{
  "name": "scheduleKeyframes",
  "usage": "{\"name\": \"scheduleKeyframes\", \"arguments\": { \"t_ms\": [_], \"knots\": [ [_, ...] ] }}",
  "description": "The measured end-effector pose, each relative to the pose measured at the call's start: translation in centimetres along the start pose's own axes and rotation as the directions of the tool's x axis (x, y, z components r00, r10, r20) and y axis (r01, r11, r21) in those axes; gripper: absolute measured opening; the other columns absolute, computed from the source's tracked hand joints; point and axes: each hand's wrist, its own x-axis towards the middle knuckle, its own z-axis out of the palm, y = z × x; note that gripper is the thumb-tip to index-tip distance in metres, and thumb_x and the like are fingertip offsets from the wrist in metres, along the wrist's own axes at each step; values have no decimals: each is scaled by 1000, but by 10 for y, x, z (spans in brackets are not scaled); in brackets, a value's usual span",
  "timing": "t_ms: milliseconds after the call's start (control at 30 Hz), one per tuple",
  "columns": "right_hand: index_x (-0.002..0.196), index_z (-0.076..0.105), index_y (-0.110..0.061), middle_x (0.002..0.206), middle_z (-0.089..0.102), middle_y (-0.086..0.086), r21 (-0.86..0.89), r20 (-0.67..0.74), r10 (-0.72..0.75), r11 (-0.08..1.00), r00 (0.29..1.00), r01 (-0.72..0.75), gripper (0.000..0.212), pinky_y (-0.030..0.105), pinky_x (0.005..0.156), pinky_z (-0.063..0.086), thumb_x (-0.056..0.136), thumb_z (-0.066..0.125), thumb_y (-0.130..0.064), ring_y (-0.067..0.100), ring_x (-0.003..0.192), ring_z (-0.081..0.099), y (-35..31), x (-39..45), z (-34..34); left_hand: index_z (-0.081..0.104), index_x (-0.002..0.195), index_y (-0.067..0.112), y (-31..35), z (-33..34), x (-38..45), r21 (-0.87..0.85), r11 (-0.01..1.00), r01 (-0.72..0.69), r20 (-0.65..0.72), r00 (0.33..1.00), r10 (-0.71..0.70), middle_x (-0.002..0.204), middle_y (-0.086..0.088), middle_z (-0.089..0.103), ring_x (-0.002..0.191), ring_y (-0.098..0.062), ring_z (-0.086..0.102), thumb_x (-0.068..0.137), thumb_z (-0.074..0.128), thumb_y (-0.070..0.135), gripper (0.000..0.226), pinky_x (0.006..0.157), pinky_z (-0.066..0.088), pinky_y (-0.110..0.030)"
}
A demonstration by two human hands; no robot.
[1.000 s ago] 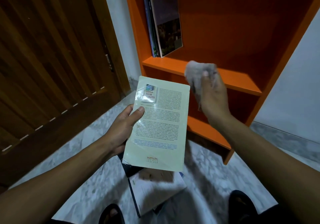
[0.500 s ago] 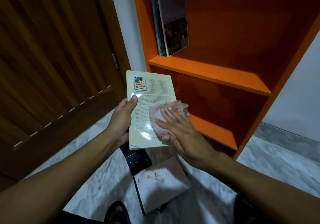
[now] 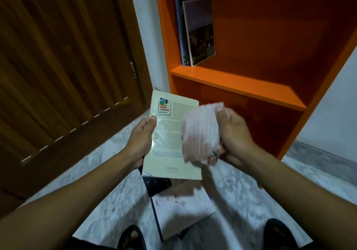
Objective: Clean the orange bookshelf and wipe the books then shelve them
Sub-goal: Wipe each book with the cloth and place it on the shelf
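Observation:
My left hand (image 3: 142,139) grips a cream paperback book (image 3: 168,143) by its left edge, back cover up, thumb on the cover. My right hand (image 3: 234,135) holds a pale crumpled cloth (image 3: 201,134), blurred by motion, against the book's right side. The orange bookshelf (image 3: 241,83) stands behind, with a few books (image 3: 197,31) leaning upright at the left end of its upper shelf. On the floor below lie a white book (image 3: 181,211) and a dark book (image 3: 157,187), partly hidden by the one I hold.
A brown wooden door (image 3: 58,66) fills the left side. The floor is grey marbled tile (image 3: 108,201). A white wall (image 3: 328,118) runs to the right of the shelf. My dark sandals (image 3: 133,238) show at the bottom edge.
My right hand came down from the shelf edge with the cloth, pressed it flat on the cover, and has now swept to the book's right side. The book stays in my left hand.

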Motion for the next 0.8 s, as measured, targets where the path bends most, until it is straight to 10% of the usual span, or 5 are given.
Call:
{"name": "scheduleKeyframes", "arguments": {
  "t_ms": [167,267,367,800],
  "knots": [
    [119,59,-11,111,69,10,-105,-193,-218,974,957,201,30,53,92,54,99,54,-33,25,105,67,-21,33,-4,55,126,11,-3,25,-17,34,999,1,153,988,-6,114,-12,72,101,-34,71,103,45,40,38,91,55,-59],
    [133,58,-22,134,61,8,-427,39,-327,849,944,311,42,49,104,44,101,47,-46,23,128,55,-7,34,8,58,120,11,-3,44,-24,0,1000,3,217,976,-3,111,-12,73,99,-31,72,103,46,36,32,87,59,-49],
    [146,38,-47,160,26,-19,-705,275,-348,561,896,434,47,36,116,2,101,32,-59,7,151,8,16,26,19,61,113,11,-7,56,-24,-40,999,-1,211,977,9,106,-12,74,96,-27,73,102,48,35,29,80,58,-38],
    [151,32,-38,161,23,-20,-540,721,-222,413,656,733,50,41,123,-2,103,28,-52,5,152,2,70,-28,26,51,136,15,-19,16,31,-386,914,122,-18,990,-140,127,-19,66,113,-41,65,101,46,45,47,101,47,-62]
  ]
}}
